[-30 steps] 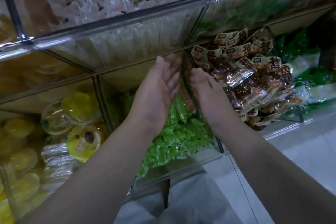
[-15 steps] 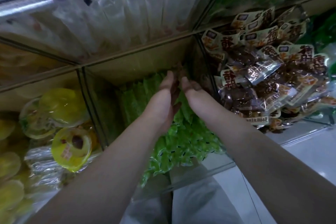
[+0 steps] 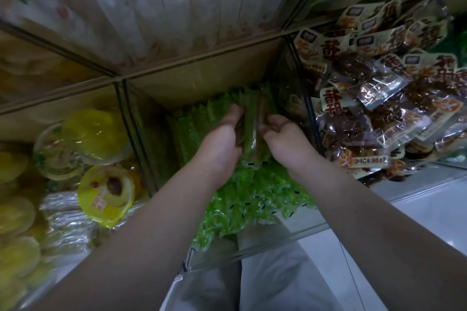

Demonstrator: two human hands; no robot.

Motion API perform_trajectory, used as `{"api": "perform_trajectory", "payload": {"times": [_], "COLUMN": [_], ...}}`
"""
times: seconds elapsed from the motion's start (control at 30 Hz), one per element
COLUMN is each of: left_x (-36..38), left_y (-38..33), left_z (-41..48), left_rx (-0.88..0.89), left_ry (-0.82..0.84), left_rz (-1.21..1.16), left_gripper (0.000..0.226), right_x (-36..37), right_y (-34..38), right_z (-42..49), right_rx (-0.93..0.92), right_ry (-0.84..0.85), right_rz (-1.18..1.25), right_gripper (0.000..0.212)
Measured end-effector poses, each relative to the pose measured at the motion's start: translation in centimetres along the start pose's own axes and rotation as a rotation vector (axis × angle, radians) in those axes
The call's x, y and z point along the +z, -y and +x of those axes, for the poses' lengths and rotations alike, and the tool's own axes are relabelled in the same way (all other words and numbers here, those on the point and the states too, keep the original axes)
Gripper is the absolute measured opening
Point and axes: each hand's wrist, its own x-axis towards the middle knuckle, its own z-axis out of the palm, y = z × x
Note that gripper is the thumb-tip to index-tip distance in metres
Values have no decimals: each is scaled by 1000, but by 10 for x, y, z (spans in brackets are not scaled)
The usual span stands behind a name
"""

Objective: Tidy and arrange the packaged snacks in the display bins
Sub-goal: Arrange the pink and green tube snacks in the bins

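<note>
Since a second ago we have reached down from the mouth into the middle bin (image 3: pixel 146 139). Our left hand (image 3: pixel 222 144) and right hand (image 3: pixel 285 139) curl their fingers round a bundle of green stick packets (image 3: pixel 252 129) at the bin's back right. The long, slim, glossy film sticks probably slip easily, so we should level their ends and press them upright against the clear divider (image 3: pixel 290 88).

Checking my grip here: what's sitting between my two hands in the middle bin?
A bundle of green stick packs, held between the left hand and the right hand, over the loose green packs. The head view shows it.
</note>
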Motion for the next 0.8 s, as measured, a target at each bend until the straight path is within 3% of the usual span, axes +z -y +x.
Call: {"api": "perform_trajectory", "payload": {"times": [0.13, 0.27, 0.53, 0.8], "left_x": [-4, -9, -11, -30], "left_y": [8, 7, -9, -31], "left_z": [-8, -20, -55, -100], "left_rx": [27, 109, 156, 311], "left_ry": [108, 135, 274, 310], "left_rz": [91, 144, -8, -6], "left_gripper": [42, 47, 46, 37], "right_x": [2, 4, 7, 8], "right_y": [6, 11, 34, 64], "right_z": [-5, -16, -59, -108], "right_rx": [42, -35, -96, -183], "right_ry": [-27, 20, 12, 114], "right_rz": [154, 122, 245, 450], "right_gripper": [30, 23, 15, 28]}}
